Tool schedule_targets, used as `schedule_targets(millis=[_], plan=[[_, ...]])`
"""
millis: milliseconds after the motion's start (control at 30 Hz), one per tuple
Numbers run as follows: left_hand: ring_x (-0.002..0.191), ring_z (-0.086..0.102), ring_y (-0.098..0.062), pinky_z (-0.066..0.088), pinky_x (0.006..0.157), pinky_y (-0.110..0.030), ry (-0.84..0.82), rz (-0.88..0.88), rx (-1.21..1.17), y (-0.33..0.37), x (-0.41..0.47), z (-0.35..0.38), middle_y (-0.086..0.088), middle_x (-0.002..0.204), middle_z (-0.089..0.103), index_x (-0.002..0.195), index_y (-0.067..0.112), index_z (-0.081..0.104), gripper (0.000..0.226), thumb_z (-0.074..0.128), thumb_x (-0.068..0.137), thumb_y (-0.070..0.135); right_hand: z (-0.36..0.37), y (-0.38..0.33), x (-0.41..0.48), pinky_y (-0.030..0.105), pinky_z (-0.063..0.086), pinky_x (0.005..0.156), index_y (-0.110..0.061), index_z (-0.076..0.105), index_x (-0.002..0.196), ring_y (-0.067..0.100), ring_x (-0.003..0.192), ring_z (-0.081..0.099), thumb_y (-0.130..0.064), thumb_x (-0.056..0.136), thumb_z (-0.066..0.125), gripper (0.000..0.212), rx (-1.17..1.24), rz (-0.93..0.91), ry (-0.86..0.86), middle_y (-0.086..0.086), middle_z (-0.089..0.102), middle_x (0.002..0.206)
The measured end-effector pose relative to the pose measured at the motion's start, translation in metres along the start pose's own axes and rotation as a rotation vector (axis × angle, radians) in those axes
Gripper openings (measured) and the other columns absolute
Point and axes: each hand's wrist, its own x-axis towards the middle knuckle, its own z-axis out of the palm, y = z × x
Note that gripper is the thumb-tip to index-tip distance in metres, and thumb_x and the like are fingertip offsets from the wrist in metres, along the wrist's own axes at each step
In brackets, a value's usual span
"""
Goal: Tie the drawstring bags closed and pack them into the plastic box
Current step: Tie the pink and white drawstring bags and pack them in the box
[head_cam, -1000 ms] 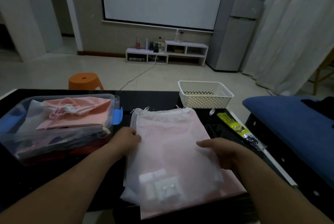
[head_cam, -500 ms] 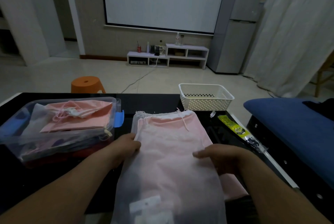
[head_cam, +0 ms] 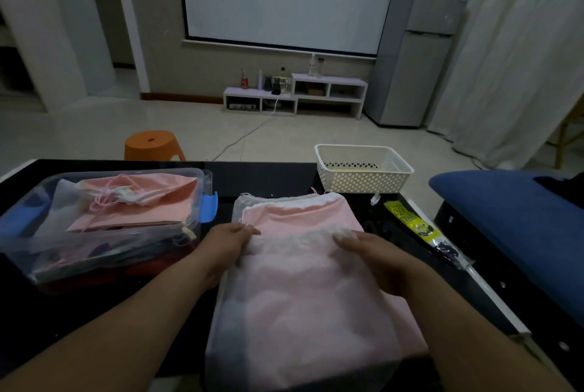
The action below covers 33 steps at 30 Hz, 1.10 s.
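Observation:
A stack of drawstring bags lies on the black table in front of me. The top one is a translucent white bag (head_cam: 300, 312), and a pink bag (head_cam: 300, 218) shows beneath it. My left hand (head_cam: 227, 243) pinches the white bag's top edge at its left corner. My right hand (head_cam: 376, 255) grips the same edge at its right corner. A clear plastic box (head_cam: 196, 202) with blue latches stands to the left, holding a tied pink bag (head_cam: 142, 202) on top of other bags.
A white perforated basket (head_cam: 363, 167) stands at the table's far edge on the right. A yellow packet (head_cam: 407, 218) lies along the right side of the table. A blue cushion (head_cam: 521, 218) sits on the right, and an orange stool (head_cam: 151, 145) stands beyond the table.
The white bag has slid toward me off the pink bag, uncovering the pink bag's top. Both hands moved from the bag's sides to its top edge and now hold it.

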Motion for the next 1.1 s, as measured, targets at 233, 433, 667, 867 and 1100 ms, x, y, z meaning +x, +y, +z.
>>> schedule_targets(millis=[233, 433, 667, 867, 1100], plan=[[0.095, 0.067, -0.026, 0.051, 0.066, -0.032, -0.012, 0.04, 0.011, 0.008, -0.006, 0.012, -0.005, 0.114, 0.07, 0.097, 0.024, 0.08, 0.031, 0.052, 0.107, 0.032, 0.009, -0.004, 0.008, 0.048, 0.051, 0.107, -0.01, 0.08, 0.107, 0.032, 0.113, 0.069, -0.029, 0.098, 0.066, 0.025, 0.085, -0.035, 0.161, 0.014, 0.075, 0.117], [0.107, 0.069, -0.032, 0.057, 0.097, -0.048, -0.1, -0.115, -0.293, 0.029, -0.018, 0.01, -0.012, 0.118, 0.072, 0.098, 0.019, 0.084, 0.03, 0.073, 0.075, 0.035, 0.002, -0.014, -0.002, 0.037, 0.054, 0.082, -0.012, 0.071, 0.087, 0.023, 0.082, 0.067, -0.021, 0.098, 0.06, 0.018, 0.449, -0.023, 0.084, 0.009, 0.071, 0.097], [0.106, 0.071, -0.03, 0.055, 0.098, -0.043, -0.236, -0.035, -0.718, 0.049, -0.039, -0.001, -0.017, 0.109, 0.076, 0.087, 0.006, 0.078, 0.027, 0.055, 0.097, 0.016, -0.007, -0.028, -0.024, 0.041, 0.05, 0.091, -0.012, 0.055, 0.07, 0.028, 0.087, 0.063, -0.008, 0.08, 0.056, 0.011, 0.787, -0.019, 0.112, 0.009, 0.071, 0.088], [0.052, 0.044, -0.014, 0.055, 0.06, -0.03, -0.186, 0.032, -0.785, 0.062, -0.058, -0.014, 0.0, 0.058, 0.041, 0.066, 0.016, 0.049, 0.035, 0.042, 0.101, 0.016, -0.011, -0.035, -0.046, 0.034, 0.054, 0.073, -0.014, 0.036, 0.068, 0.012, 0.049, 0.041, 0.0, 0.087, 0.03, 0.025, 0.976, -0.079, 0.271, -0.001, 0.032, 0.052], [0.053, 0.03, -0.019, 0.02, 0.049, -0.03, 0.053, 0.217, -0.116, 0.076, -0.085, -0.02, 0.0, 0.059, 0.033, 0.06, 0.021, 0.042, 0.036, 0.038, 0.096, 0.014, -0.02, -0.035, -0.067, 0.014, 0.027, 0.041, -0.021, 0.031, 0.066, 0.006, 0.034, 0.022, -0.005, 0.087, 0.033, 0.026, 0.881, -0.065, 0.384, -0.007, 0.025, 0.047]])
